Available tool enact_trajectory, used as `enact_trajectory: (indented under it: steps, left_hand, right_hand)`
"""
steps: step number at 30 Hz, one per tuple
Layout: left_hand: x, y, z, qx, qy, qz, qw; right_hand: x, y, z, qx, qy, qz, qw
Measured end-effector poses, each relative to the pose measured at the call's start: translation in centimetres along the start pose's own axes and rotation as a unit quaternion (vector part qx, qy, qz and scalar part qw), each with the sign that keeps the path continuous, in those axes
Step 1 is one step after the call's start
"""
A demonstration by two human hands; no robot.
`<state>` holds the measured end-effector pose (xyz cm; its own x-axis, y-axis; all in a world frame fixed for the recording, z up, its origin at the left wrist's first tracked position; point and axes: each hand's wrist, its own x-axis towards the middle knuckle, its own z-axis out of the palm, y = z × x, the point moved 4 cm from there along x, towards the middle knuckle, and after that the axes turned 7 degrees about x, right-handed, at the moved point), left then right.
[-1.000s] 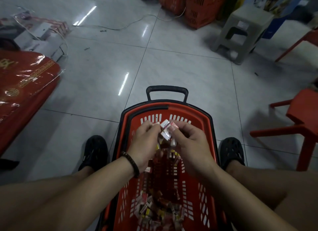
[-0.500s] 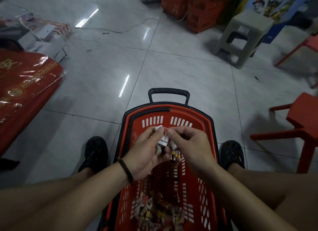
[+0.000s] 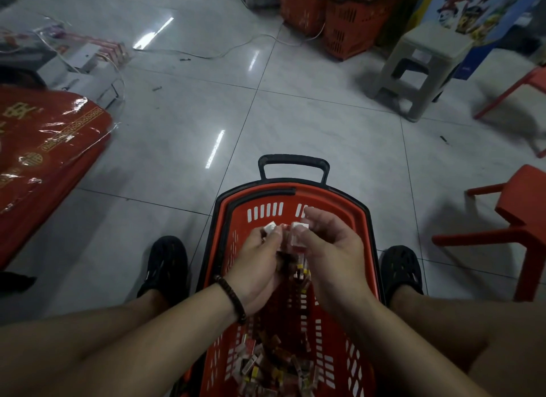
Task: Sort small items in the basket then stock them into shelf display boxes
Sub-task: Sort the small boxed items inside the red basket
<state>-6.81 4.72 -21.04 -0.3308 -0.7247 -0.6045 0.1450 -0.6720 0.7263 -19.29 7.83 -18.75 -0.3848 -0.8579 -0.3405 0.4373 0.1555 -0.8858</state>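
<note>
Above the far half of the basket (image 3: 365, 219), at six o'clock in the view, both hands meet over its slotted red floor. The left hand (image 3: 257, 266), with a dark bead bracelet (image 3: 232, 297) on its wrist, has its fingers curled inward; thumb and forefinger pinch a white-capped packet (image 3: 269, 228). The right hand (image 3: 334, 254), just beside it at three o'clock, is likewise curled, and its thumb and fingers grip a red-and-white packet (image 3: 298, 235). The two packets lie close together, nearly touching. A cluster of further packets (image 3: 301, 271) shows in the gap between the palms; which hand carries it cannot be told. Loose packets (image 3: 266, 370) lie heaped on the basket floor at its six o'clock end, below the forearms. The basket's black handle (image 3: 294, 163) stands upright at its twelve o'clock end. Black shoes flank the basket at nine o'clock (image 3: 167, 263) and three o'clock (image 3: 400, 269). On the tiled floor, a grey stool (image 3: 422, 68) stands at two o'clock, a red chair (image 3: 520, 219) at three o'clock, and a red wrapped parcel (image 3: 44, 148) at nine o'clock.
</note>
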Motion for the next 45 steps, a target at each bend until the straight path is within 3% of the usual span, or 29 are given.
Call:
enact_trajectory:
  steps: [2, 6, 10, 13, 16, 20, 25, 33, 36, 40, 45]
  left_hand:
    - [-0.1, 0.1, 0.2, -0.001, -0.010, 0.007, 1.000]
    - [-0.4, -0.1, 0.9, -0.024, -0.026, 0.008, 0.999]
    - [-0.4, 0.1, 0.7, -0.041, -0.020, 0.016, 0.999]
    - [-0.4, 0.3, 0.4, -0.040, -0.012, 0.035, 0.999]
    - [-0.5, 0.5, 0.2, -0.012, -0.010, 0.057, 0.998]
    - [-0.5, 0.9, 0.0, 0.042, -0.024, 0.080, 0.996]
    - [0.1, 2.2, -1.0, 0.255, 0.019, 0.149, 0.955]
    - [-0.2, 2.4, -0.8, 0.235, -0.053, 0.115, 0.964]
    - [0.1, 2.5, -1.1, 0.299, -0.037, 0.111, 0.947]
    - [0.4, 3.3, -1.7, 0.382, -0.041, 0.083, 0.919]
    - [0.8, 5.4, -3.8, 0.523, -0.014, 0.032, 0.852]
  right_hand:
    - [-0.5, -0.5, 0.3, 0.025, 0.000, -0.028, 0.999]
    - [-0.7, -1.2, 0.3, -0.055, 0.024, -0.099, 0.993]
    - [-0.4, -1.2, 0.4, -0.091, 0.024, -0.074, 0.993]
    - [-0.5, -0.7, 0.7, -0.110, -0.037, -0.016, 0.993]
    - [-0.8, -0.5, 0.9, -0.109, -0.099, -0.005, 0.989]
    - [-0.7, -1.0, 0.8, -0.093, -0.109, -0.006, 0.990]
    - [-0.2, -1.6, 0.2, -0.146, -0.097, -0.049, 0.983]
    - [0.6, -2.4, -0.3, -0.142, -0.125, -0.038, 0.981]
    - [0.8, -2.7, -0.3, -0.180, -0.169, -0.040, 0.968]
    - [1.7, -1.6, -1.3, -0.210, -0.165, 0.024, 0.963]
    - [2.6, 2.2, -2.1, -0.092, -0.140, 0.139, 0.976]
